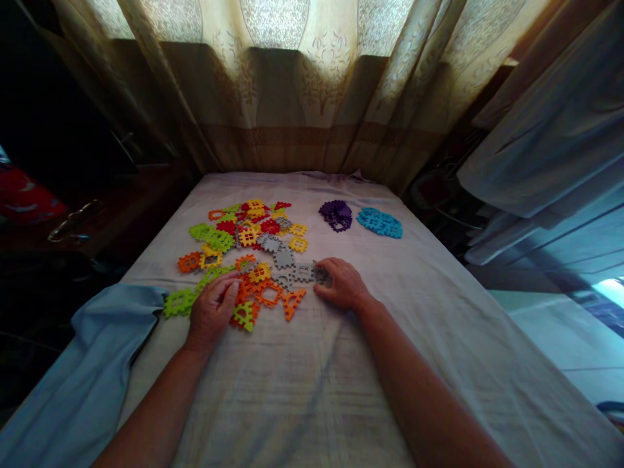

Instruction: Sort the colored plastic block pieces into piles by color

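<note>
Head view, only feed I've got: interlocking pieces lie in a loose mixed spread on the pale sheet (pixel 273 390). Right hand (pixel 342 283) is over the grey pieces (pixel 304 273) at the spread's right edge, fingers curled onto the end of them; can't tell if they're gripping or just resting. Left hand (pixel 213 308) is at the near left, thumb and index drawn together by the orange pieces (pixel 268 294); can't tell if anything is pinched. Lime green pieces (pixel 179 303) sit just left of that wrist. Purple pieces (pixel 336 216) and blue pieces (pixel 380 223) are in separate groups, farther back and right. My read: thin plastic, light, fairly stiff, a bit slick. I'd pinch opposite edges; the notches should give purchase, cut-outs can take a fingertip. Teeth may snag neighbours where pieces overlap, so I'd lift flat, no prying.
</note>
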`<action>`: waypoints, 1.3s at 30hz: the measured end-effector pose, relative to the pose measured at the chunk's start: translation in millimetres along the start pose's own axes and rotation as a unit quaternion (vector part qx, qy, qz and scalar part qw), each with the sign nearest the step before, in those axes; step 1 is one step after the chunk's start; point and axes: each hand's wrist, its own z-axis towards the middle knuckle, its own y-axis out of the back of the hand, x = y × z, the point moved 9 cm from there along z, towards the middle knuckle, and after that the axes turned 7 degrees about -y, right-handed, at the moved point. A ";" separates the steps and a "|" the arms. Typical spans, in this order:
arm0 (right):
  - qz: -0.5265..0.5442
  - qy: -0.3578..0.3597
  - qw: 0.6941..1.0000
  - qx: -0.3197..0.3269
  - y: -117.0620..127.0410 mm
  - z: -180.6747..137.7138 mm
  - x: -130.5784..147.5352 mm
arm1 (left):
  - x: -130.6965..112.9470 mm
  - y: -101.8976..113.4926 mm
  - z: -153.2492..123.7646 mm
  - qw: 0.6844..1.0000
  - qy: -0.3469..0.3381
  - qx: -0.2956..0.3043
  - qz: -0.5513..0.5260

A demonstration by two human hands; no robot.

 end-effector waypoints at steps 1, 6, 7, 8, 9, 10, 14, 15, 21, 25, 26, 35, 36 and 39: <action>0.013 0.010 1.000 -0.009 0.7 0.1 0.0 | 0.2 -0.4 0.0 1.000 -0.001 0.001 -0.002; 0.076 0.039 0.992 -0.088 10.5 2.4 -8.1 | -12.4 -0.3 0.6 0.999 -0.050 0.004 0.012; 0.080 0.029 0.991 -0.108 13.8 3.2 -15.1 | -16.2 -1.0 0.7 0.998 -0.065 0.009 0.015; 0.081 0.012 0.988 -0.128 17.4 3.8 -24.7 | -19.0 -1.8 0.6 0.997 -0.077 0.014 0.017; 0.080 -0.011 0.986 -0.146 21.1 4.0 -36.5 | -20.4 -2.3 0.6 0.996 -0.082 0.016 0.017; 0.077 -0.037 0.983 -0.160 24.4 3.8 -49.7 | -20.4 -2.6 0.6 0.996 -0.082 0.017 0.016; 0.052 -0.124 0.971 -0.198 35.2 -0.9 -96.3 | -14.7 -2.1 0.8 0.998 -0.059 0.006 0.007; 0.038 -0.140 0.967 -0.209 37.8 -2.5 -102.5 | -13.8 -2.5 0.8 0.998 -0.056 0.006 0.005; -0.022 -0.125 0.971 -0.204 33.1 -1.3 -68.2 | -13.0 -6.3 1.1 0.998 -0.055 0.026 0.006; -0.002 -0.004 0.995 -0.102 3.9 4.4 -6.4 | -12.4 -10.4 0.4 0.997 -0.061 0.045 0.015; -0.001 0.011 0.997 -0.076 -3.4 4.2 3.6 | -12.2 -10.8 0.2 0.997 -0.062 0.046 0.017; 0.010 0.024 0.998 -0.050 -12.5 1.9 13.0 | -15.7 -14.0 0.3 0.994 -0.070 0.056 0.060; 0.007 0.022 0.998 -0.065 -8.2 2.6 9.1 | -16.4 -14.0 0.1 0.993 -0.072 0.056 0.070; -0.008 -0.013 0.992 -0.127 11.7 4.7 -14.4 | -18.7 -14.0 -0.6 0.991 -0.080 0.057 0.089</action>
